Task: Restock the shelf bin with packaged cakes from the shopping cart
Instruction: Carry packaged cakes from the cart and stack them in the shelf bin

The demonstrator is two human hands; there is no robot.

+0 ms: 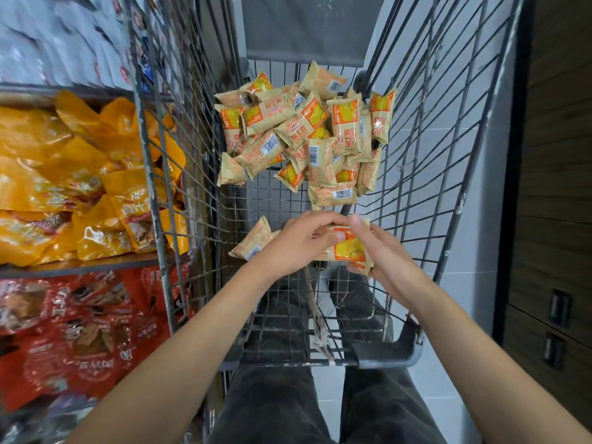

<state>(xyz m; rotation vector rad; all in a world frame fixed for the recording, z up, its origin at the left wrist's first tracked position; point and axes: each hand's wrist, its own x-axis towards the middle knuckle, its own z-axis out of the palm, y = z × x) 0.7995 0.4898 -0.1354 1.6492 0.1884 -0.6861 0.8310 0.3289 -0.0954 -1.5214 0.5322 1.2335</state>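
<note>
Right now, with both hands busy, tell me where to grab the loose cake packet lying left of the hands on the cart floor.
Take the cake packet across its flat middle, thumb on one long edge and fingers on the other, coming from above. It lies flat and slanted on the cart's wire floor, apart from the pile, and its lower right end is tucked under the left hand. Its crimped ends look flimsier.

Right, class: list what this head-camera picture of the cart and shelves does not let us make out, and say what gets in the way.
Head view only:
- How many packaged cakes the hands hold: the left hand and right hand cover them.
- The depth of the cake pile: top packets hide those beneath.
- Print on the white packets on the top shelf: motion blur.
- The red packets: blurred, cut off by the left edge.
- Which shelf bin is the target: nothing marks it.
</note>
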